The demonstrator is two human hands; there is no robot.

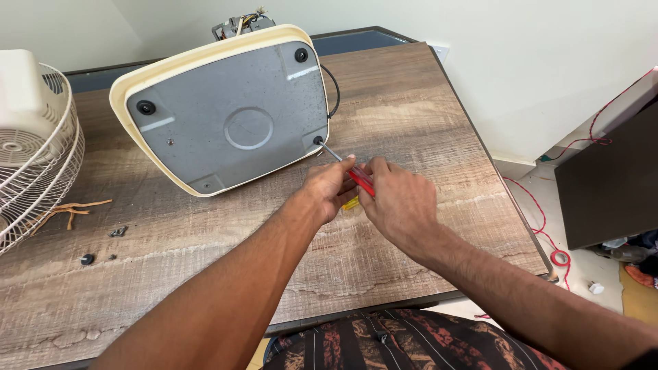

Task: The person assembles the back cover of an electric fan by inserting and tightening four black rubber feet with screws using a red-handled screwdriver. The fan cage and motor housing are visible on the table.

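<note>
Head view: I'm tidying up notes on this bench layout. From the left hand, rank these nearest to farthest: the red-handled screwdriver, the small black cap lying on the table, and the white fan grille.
1. Red-handled screwdriver: in the left hand itself, with the right hand also on it.
2. Small black cap: on the table, far to the left.
3. White fan grille: at the left edge, farthest out.

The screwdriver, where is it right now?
The screwdriver sits mid-table, gripped by both the left hand and right hand, its tip at the fan base lower right corner.
</note>
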